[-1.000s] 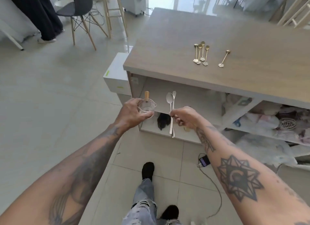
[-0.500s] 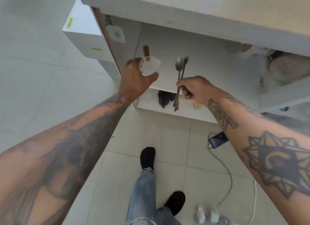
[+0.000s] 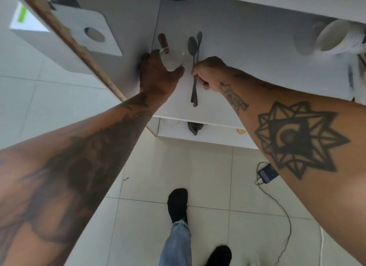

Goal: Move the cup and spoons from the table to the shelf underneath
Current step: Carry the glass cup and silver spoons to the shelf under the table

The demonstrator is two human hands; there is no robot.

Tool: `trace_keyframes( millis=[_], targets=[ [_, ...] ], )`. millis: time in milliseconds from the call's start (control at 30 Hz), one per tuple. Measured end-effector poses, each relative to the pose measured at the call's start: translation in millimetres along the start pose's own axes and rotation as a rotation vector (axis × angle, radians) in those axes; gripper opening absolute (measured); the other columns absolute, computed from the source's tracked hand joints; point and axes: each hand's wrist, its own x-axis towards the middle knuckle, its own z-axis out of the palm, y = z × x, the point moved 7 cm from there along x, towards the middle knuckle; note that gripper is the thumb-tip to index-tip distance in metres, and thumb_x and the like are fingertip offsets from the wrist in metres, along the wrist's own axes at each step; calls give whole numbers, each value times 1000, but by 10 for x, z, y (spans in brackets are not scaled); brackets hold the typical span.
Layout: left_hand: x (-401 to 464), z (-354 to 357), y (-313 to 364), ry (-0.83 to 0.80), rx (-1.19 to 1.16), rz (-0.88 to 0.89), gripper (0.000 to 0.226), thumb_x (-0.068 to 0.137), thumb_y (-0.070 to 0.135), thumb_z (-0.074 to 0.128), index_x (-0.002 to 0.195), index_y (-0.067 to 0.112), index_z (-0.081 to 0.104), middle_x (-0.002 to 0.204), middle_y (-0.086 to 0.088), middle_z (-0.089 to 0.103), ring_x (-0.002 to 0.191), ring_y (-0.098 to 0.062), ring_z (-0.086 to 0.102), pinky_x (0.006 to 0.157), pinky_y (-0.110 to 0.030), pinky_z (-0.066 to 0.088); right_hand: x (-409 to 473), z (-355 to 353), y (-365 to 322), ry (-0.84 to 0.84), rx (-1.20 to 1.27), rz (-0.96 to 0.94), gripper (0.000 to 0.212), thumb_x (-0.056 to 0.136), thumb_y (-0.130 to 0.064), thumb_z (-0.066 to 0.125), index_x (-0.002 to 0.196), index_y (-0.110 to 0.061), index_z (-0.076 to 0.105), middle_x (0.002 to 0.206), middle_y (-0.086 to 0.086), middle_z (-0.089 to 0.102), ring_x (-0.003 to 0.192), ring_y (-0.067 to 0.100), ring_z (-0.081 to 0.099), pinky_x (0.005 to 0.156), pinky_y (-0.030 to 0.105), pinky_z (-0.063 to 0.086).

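Left hand (image 3: pixel 158 73) grips clear cup (image 3: pixel 172 60) w/ wooden handle, over shelf (image 3: pixel 247 71): light, prob. fragile glass, slippery; hold by body. Right hand (image 3: pixel 210 72) pinches two spoons (image 3: pixel 195 53) mid-stem: stiff, thin, liable to pivot.

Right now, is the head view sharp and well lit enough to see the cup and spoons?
Head view: under-table shade darkens the left hand and turns the two spoons into near silhouettes; the glass cup looks hazy; motion blur smears the right edge around a white roll; wide-angle distortion bends the shelf edges.
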Motion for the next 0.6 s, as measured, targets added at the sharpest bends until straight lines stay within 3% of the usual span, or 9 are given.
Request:
trace_keyframes(
  millis=[33, 100, 133, 200, 333, 433, 500, 567, 600],
  targets=[
    [37, 11, 10, 4, -22, 5, 60, 84, 45, 74, 130, 8, 60, 128, -8, 67, 120, -23, 62, 106, -34, 48, 47, 9, -43, 28, -19, -20, 4, 90, -7, 60, 87, -8, 62, 77, 6, 59, 57, 14, 54, 34, 14, 42],
    [83, 31, 0, -3, -49, -6, 67, 83, 43, 76, 135, 7, 55, 134, -10, 63, 126, -25, 58, 109, -35, 46, 104, 10, -112, 82, -146, -80, 9, 91, -14, 62, 90, -6, 67, 86, 8, 67, 74, 19, 67, 65, 26, 61],
    [84, 38, -23, -17, -53, -22, 72, 82, 42, 77, 139, 7, 51, 138, -10, 60, 129, -25, 56, 111, -35, 45, 108, 0, -132, 118, -203, -114, 14, 90, -17, 63, 95, -5, 69, 91, 9, 71, 85, 21, 71, 80, 32, 61],
    [31, 45, -73, -57, -53, -39, 78, 80, 40, 80, 142, 7, 47, 142, -10, 57, 133, -25, 53, 113, -35, 44, 50, -39, -120, 157, -262, -148, 22, 89, -18, 66, 102, -2, 70, 101, 11, 74, 98, 25, 72, 90, 36, 59],
    [-272, -73, -166, -89, -8, -81, 75, 82, 33, 78, 144, 8, 46, 141, -10, 58, 132, -27, 54, 110, -37, 47, -185, -242, -18, 184, -380, -142, 13, 90, -16, 61, 91, -5, 68, 110, 14, 73, 106, 28, 70, 92, 36, 58],
    [-595, -234, -171, -115, -61, -95, 70, 86, 22, 74, 147, 6, 43, 141, -13, 58, 129, -30, 57, 111, -42, 48, -480, -490, 39, 175, -494, -131, 24, 91, -15, 57, 104, 0, 71, 111, 15, 73, 109, 30, 69, 92, 36, 58],
    [-830, -404, -134, -108, -102, -114, 66, 89, 19, 72, 147, 6, 45, 139, -14, 59, 126, -30, 59, 110, -43, 49, -755, -697, 62, 166, -546, -147, 25, 90, -15, 57, 101, 0, 72, 100, 16, 72, 100, 31, 70, 75, 30, 57],
    [-1079, -633, -50, -76, -99, -128, 59, 90, 20, 71, 144, 7, 50, 137, -14, 61, 121, -30, 64, 106, -41, 52, -1081, -947, 118, 159, -538, -168, 17, 87, -15, 57, 82, -3, 68, 80, 14, 64, 77, 29, 65, 51, 22, 39],
    [-1206, -758, 20, -54, -87, -118, 55, 90, 19, 70, 141, 6, 53, 134, -15, 62, 116, -30, 66, 102, -38, 53, -1263, -1076, 162, 162, -530, -175, 18, 85, -16, 57, 72, -5, 62, 70, 10, 60, 65, 26, 59, 46, 21, 31]
  ],
)
